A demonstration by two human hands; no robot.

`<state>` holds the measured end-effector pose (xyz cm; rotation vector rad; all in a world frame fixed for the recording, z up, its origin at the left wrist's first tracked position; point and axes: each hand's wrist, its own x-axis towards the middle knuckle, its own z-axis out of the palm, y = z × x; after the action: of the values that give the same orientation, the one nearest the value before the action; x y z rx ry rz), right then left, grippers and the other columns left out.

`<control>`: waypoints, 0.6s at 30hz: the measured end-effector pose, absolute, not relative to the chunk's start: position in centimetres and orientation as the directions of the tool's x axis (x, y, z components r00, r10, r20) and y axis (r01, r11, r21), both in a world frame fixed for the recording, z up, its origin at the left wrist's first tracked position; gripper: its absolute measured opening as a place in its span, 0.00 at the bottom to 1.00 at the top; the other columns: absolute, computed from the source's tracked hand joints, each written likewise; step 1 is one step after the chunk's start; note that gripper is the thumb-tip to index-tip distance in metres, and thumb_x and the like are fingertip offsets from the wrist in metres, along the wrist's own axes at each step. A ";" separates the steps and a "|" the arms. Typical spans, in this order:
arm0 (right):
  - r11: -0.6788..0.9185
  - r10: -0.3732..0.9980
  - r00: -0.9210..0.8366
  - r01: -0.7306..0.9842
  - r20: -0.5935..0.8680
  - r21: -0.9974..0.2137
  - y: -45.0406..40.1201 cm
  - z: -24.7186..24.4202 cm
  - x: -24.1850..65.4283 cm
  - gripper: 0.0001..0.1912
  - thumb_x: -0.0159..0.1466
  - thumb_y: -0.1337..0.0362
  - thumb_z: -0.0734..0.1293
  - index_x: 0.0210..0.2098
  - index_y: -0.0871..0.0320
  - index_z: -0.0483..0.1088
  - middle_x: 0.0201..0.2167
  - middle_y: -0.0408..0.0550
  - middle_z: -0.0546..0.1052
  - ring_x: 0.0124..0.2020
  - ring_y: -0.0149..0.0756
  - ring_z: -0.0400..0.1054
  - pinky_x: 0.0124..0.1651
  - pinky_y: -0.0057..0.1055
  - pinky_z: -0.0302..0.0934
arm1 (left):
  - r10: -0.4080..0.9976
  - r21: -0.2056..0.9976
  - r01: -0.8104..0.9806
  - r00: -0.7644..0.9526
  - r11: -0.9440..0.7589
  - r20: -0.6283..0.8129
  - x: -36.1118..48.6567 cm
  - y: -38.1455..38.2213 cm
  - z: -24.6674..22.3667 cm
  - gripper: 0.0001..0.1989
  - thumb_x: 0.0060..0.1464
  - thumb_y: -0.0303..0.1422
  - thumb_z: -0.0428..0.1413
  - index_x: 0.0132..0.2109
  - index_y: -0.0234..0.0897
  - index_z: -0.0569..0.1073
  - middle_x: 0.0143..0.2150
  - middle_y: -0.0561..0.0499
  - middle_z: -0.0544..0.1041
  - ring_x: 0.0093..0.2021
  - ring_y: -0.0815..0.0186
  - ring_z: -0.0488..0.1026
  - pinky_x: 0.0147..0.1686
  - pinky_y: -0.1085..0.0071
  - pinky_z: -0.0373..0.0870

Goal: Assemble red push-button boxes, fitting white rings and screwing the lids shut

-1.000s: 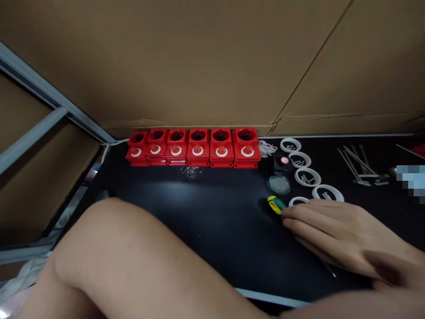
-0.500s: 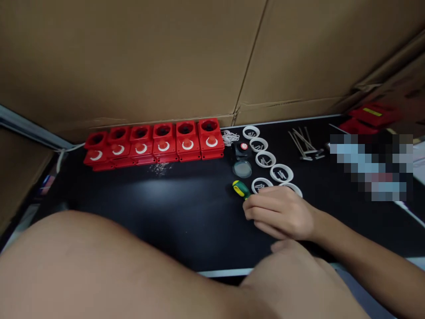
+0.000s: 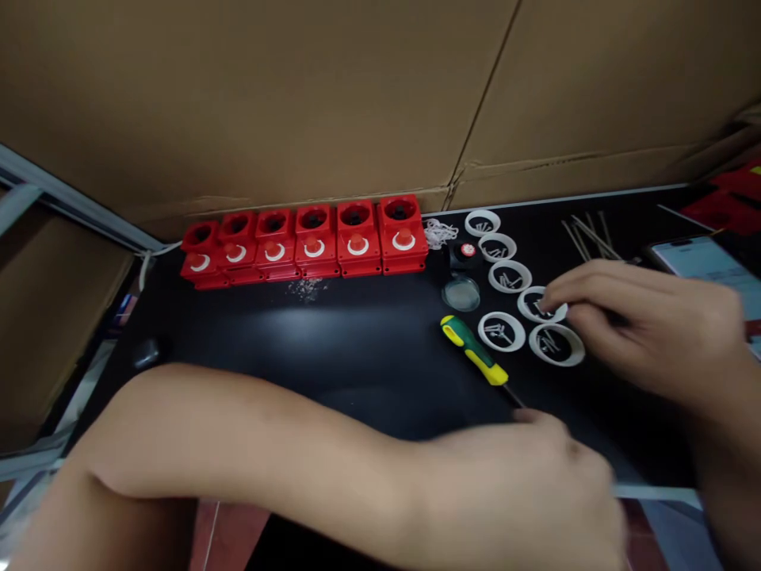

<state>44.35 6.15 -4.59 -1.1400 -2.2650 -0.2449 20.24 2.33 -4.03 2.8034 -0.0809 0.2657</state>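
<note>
My right hand (image 3: 648, 325) is at one of the white rings (image 3: 521, 308), its index fingertip inside the rim and the thumb outside, closed on the ring's near right wall. Small screws (image 3: 499, 333) lie within the several rings, which stand in two uneven rows. My left forearm crosses the front of the table, and my left hand (image 3: 535, 492) is smeared by motion with its fingers mostly hidden. Beside that hand lies a green and yellow screwdriver (image 3: 476, 353); its shaft runs toward the thumb, and whether they touch is unclear.
Red housings (image 3: 315, 250) with white-ringed knobs line the back edge. Near them are a white cord bundle (image 3: 441, 232), a black part with a red top (image 3: 464, 252), a clear round lid (image 3: 460, 293) and scattered crumbs (image 3: 309, 289). Long metal rods (image 3: 588, 234) and a phone (image 3: 707, 262) lie right.
My right hand has left the screwdriver and moved right and up to the ring. My left hand has shifted right and lower. The view has turned, showing more of the left side.
</note>
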 end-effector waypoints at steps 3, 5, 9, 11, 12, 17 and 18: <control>0.485 0.803 -0.353 0.855 0.480 -0.183 6.4 -4.2 45.9 0.09 0.77 0.63 0.64 0.45 0.55 0.76 0.37 0.42 0.82 0.32 0.26 0.74 0.35 0.27 0.61 | -0.109 0.169 -0.168 0.944 -0.971 0.313 16.0 5.7 -5.1 0.17 0.74 0.26 0.58 0.33 0.39 0.80 0.36 0.46 0.81 0.34 0.62 0.73 0.29 0.62 0.68; 0.404 0.890 -0.303 0.871 0.341 -0.281 6.4 -4.5 46.7 0.14 0.77 0.54 0.64 0.47 0.54 0.78 0.37 0.43 0.81 0.29 0.27 0.71 0.33 0.28 0.60 | -0.080 0.093 -0.119 0.935 -0.988 0.347 12.7 7.6 -6.3 0.16 0.75 0.24 0.58 0.35 0.38 0.78 0.33 0.49 0.77 0.33 0.63 0.71 0.28 0.62 0.65; 0.366 0.930 -0.319 0.829 0.181 -0.423 6.3 -4.9 46.9 0.19 0.78 0.49 0.64 0.44 0.54 0.80 0.38 0.45 0.80 0.28 0.25 0.70 0.34 0.27 0.63 | 0.134 0.190 0.071 0.931 -0.979 0.340 7.8 9.8 -8.5 0.15 0.79 0.22 0.50 0.42 0.36 0.78 0.41 0.48 0.82 0.35 0.63 0.70 0.35 0.64 0.69; 0.407 0.913 -0.375 0.800 0.162 -0.441 6.3 -5.0 46.5 0.17 0.77 0.50 0.65 0.46 0.54 0.79 0.41 0.44 0.81 0.29 0.23 0.70 0.34 0.25 0.65 | 0.189 0.213 0.126 0.932 -0.969 0.309 6.7 10.5 -8.9 0.14 0.80 0.24 0.50 0.45 0.37 0.78 0.44 0.48 0.83 0.36 0.63 0.71 0.37 0.64 0.69; 0.428 0.902 -0.403 0.792 0.155 -0.436 6.3 -5.1 46.1 0.16 0.77 0.51 0.65 0.49 0.54 0.79 0.44 0.44 0.81 0.29 0.21 0.70 0.34 0.24 0.65 | 0.201 0.230 0.132 0.931 -0.964 0.306 6.4 10.8 -9.0 0.13 0.80 0.24 0.50 0.45 0.37 0.77 0.45 0.48 0.83 0.37 0.63 0.72 0.38 0.65 0.70; 0.525 0.848 -0.505 0.762 0.160 -0.378 6.0 -6.1 44.6 0.13 0.78 0.54 0.66 0.53 0.53 0.79 0.54 0.44 0.80 0.26 0.15 0.68 0.32 0.20 0.65 | 0.247 0.376 0.125 0.923 -0.918 0.295 6.2 11.7 -8.8 0.12 0.78 0.22 0.51 0.46 0.38 0.75 0.46 0.48 0.83 0.41 0.63 0.75 0.43 0.67 0.73; 0.533 0.843 -0.514 0.758 0.159 -0.377 6.0 -6.3 44.5 0.13 0.78 0.54 0.66 0.52 0.53 0.80 0.53 0.45 0.80 0.26 0.15 0.67 0.31 0.20 0.64 | 0.242 0.378 0.120 0.924 -0.918 0.295 6.2 11.7 -8.8 0.12 0.78 0.22 0.51 0.45 0.39 0.75 0.46 0.49 0.83 0.40 0.64 0.75 0.42 0.66 0.72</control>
<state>44.55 6.03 -6.27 -1.3271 -2.4532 0.3731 6.18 11.72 -8.77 2.7265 0.2657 0.4815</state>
